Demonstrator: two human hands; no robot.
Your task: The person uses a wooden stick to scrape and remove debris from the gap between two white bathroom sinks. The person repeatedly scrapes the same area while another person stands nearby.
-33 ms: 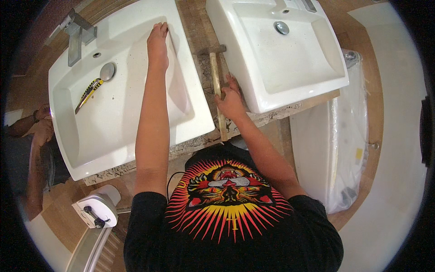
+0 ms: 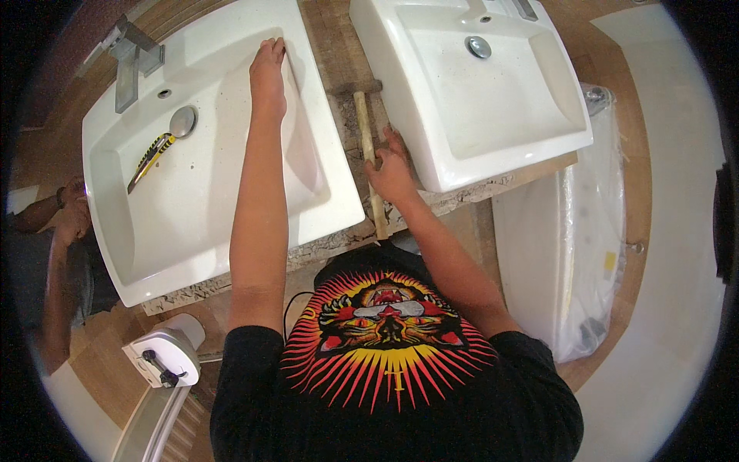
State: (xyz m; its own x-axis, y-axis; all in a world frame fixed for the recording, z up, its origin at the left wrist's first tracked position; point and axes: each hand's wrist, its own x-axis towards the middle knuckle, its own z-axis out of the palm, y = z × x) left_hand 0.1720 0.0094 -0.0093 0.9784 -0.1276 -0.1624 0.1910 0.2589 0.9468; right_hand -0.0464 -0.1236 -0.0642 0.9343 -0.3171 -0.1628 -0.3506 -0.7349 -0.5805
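**Two basins on the counter, tools not cleared**

Both the left basin (image 2: 339,192) and the right basin (image 2: 477,100) sit on the rough-edged counter (image 2: 327,46), a bare strip between them. Each has a drain cap and a tap; that much looks done.

Hammer (image 2: 365,119) lies along the strip, head at the far end, handle running to the near edge.

Left hand (image 2: 268,77): unclenched, fingers straight, over the left basin's inner right side; nothing in it. Firm contact with the wall: cannot tell.

Right hand (image 2: 392,175): thumb side at the hammer handle, fingers reaching toward the right basin's side. Gripping or merely resting: cannot tell.

Yellow-and-black knife (image 2: 150,162) inside the left basin. My judgement: late stage, adjusting and tool clearing outstanding. Fixing underneath hidden.
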